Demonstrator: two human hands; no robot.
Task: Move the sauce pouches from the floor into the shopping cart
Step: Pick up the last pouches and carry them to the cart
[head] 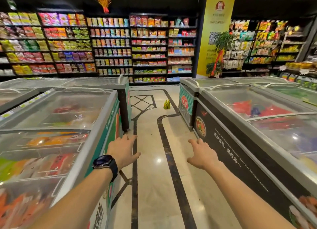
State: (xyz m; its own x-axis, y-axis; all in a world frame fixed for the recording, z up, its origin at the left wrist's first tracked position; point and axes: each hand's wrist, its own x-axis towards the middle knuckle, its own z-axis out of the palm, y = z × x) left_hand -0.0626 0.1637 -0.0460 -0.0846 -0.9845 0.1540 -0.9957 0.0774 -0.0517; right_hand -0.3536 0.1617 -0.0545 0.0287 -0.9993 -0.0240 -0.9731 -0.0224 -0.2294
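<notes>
Aisle between two rows of glass-topped chest freezers, left freezer [56,119] and right freezer [257,112]. Both arms extended forward over the pale tiled floor [151,185]. Left hand [122,149], palm down, fingers spread, holding nothing; dark wristwatch [105,161] on that wrist. Right hand [202,154] likewise spread and empty. Sauce pouches [166,104], yellow-green, stand together on the floor far ahead, near the right freezer's end. Stocked shelves [111,45] behind.

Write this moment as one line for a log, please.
left hand: open, empty | right hand: open, empty | pouches: on floor ahead, between freezers | cart: not in view
</notes>
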